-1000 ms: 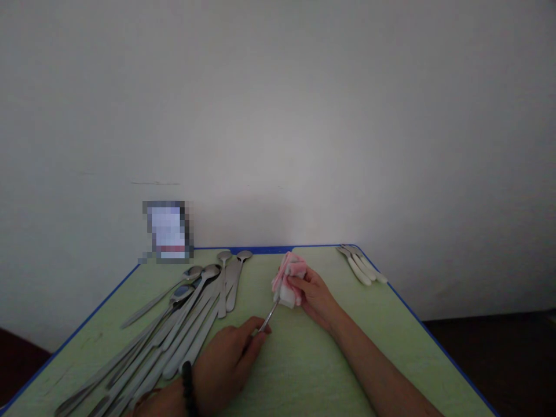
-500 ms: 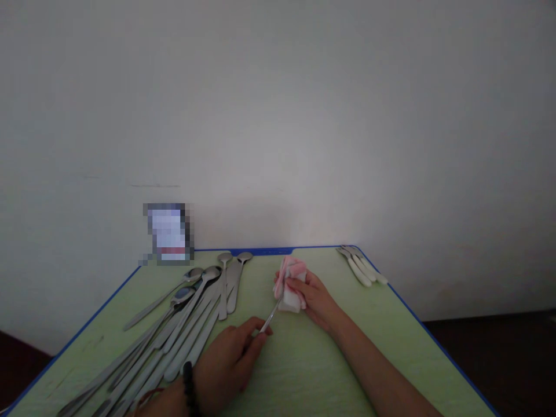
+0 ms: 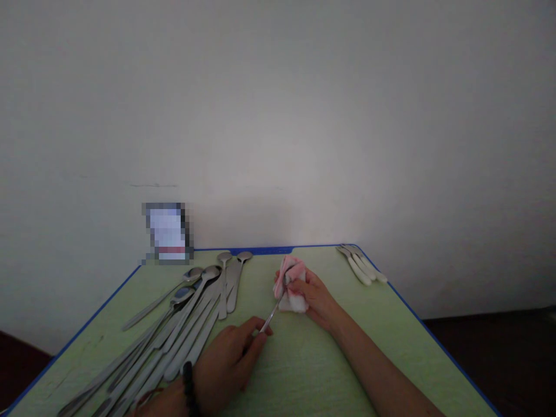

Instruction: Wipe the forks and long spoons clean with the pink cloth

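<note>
My left hand (image 3: 234, 353) grips the near end of a piece of cutlery with a slim, shiny metal shaft (image 3: 273, 313). It slants up and away to the right, over the table. A pink and white cloth (image 3: 293, 298) is folded around its far end, so I cannot tell whether it is a spoon or a fork. My right hand (image 3: 315, 295) is closed on that cloth, the thumb pressing on its near face. Beside my left forearm lies a loose pile of long-handled metal spoons (image 3: 211, 272), with several flat handles pointing toward me.
Forks with white handles (image 3: 359, 269) lie together at the far right corner. A blurred-out upright device (image 3: 168, 231) with a lit screen stands at the far left corner. The green table (image 3: 330, 370) has a blue edge and meets a pale wall (image 3: 304, 145).
The right thumb and the cloth have shifted slightly around the cutlery's far end. My left hand and the things on the table stay where they were.
</note>
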`<state>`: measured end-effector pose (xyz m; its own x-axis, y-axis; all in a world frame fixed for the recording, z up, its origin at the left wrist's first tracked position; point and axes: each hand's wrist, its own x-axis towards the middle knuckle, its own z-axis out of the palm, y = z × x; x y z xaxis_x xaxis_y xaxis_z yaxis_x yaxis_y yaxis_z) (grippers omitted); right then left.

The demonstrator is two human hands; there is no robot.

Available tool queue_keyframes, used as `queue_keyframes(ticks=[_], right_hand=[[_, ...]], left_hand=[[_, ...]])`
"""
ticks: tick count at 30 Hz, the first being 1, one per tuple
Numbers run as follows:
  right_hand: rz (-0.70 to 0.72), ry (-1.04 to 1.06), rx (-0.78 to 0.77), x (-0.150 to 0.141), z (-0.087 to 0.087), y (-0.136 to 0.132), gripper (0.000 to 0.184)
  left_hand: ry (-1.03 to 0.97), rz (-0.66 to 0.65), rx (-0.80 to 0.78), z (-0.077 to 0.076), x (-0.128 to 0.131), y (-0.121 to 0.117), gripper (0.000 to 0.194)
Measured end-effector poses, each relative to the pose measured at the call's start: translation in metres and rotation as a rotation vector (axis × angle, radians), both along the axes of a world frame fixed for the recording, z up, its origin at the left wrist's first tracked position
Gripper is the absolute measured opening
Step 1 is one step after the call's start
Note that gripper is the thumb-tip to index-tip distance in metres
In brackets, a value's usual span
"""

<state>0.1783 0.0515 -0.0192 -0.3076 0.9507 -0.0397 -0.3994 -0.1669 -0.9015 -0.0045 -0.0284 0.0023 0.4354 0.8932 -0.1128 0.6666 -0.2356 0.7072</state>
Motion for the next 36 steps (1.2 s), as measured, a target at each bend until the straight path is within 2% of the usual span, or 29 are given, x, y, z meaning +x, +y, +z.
queue_keyframes(ticks=[29,36], right_hand=[[-0.028,-0.018,0.019,-0.003,0.0007,0.0002,0.024],[-0.041,-0.004,-0.023,-0.0026,-0.0003,0.0004,0.027]], left_hand=[[-0.014,-0.018,0.019,0.0014,-0.0001,-0.0012,0.031],[-0.051,-0.001,0.001,-0.0018,-0.0013,-0.0018,0.032]])
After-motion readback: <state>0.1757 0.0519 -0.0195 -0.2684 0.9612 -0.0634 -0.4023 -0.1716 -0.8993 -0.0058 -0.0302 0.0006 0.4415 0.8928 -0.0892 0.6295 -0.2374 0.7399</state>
